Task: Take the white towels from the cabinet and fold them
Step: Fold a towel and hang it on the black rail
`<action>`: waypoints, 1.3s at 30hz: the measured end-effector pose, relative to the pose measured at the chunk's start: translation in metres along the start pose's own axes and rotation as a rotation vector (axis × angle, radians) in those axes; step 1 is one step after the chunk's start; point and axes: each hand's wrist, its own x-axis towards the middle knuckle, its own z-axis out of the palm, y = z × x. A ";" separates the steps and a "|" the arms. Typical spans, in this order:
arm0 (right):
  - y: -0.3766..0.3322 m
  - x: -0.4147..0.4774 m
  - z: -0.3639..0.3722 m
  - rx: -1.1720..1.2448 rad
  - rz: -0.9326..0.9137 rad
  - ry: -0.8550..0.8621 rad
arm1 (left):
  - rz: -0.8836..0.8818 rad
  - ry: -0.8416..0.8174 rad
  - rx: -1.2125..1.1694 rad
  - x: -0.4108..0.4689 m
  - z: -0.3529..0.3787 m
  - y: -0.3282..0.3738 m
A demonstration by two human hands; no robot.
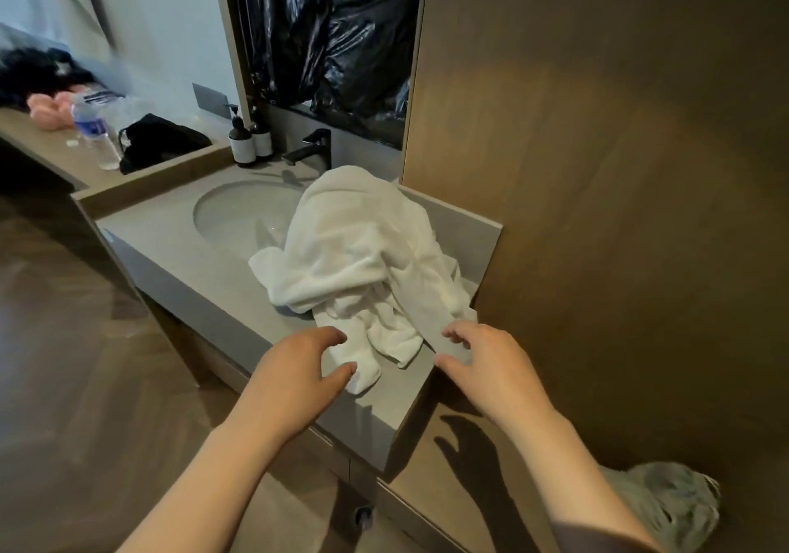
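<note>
A crumpled heap of white towels (363,249) lies on the grey sink counter (205,270), partly over the basin. My left hand (294,373) hovers at the heap's front end, fingers loosely curved and thumb touching a towel corner (363,375) that lies on the counter. My right hand (482,364) is at the counter's right front corner. It pinches a flat strip of towel (427,322) between fingers and thumb; the strip runs from the heap to that hand.
A black tap (314,151) and two dark pump bottles (243,142) stand behind the round basin (239,215). A brown wall panel (619,211) rises at the right. The left shelf holds a water bottle (96,134), a black bag and pink items. Grey cloth (674,505) lies low right.
</note>
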 end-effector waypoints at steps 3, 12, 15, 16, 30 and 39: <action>0.005 0.024 0.002 0.017 0.013 0.000 | 0.013 0.047 -0.022 0.025 -0.005 0.002; -0.004 0.094 0.004 0.118 0.072 0.097 | 0.101 0.101 -0.082 0.111 -0.027 -0.012; -0.012 0.114 0.002 0.140 0.116 0.140 | 0.164 0.091 -0.053 0.148 -0.038 -0.020; -0.015 0.121 0.002 0.142 0.134 0.150 | 0.184 0.081 -0.052 0.161 -0.042 -0.024; -0.071 0.163 0.018 0.181 0.499 0.326 | 0.616 -0.135 -0.046 0.306 -0.064 -0.076; -0.082 0.150 0.028 0.170 0.627 0.405 | 0.640 -0.214 -0.211 0.319 -0.043 -0.073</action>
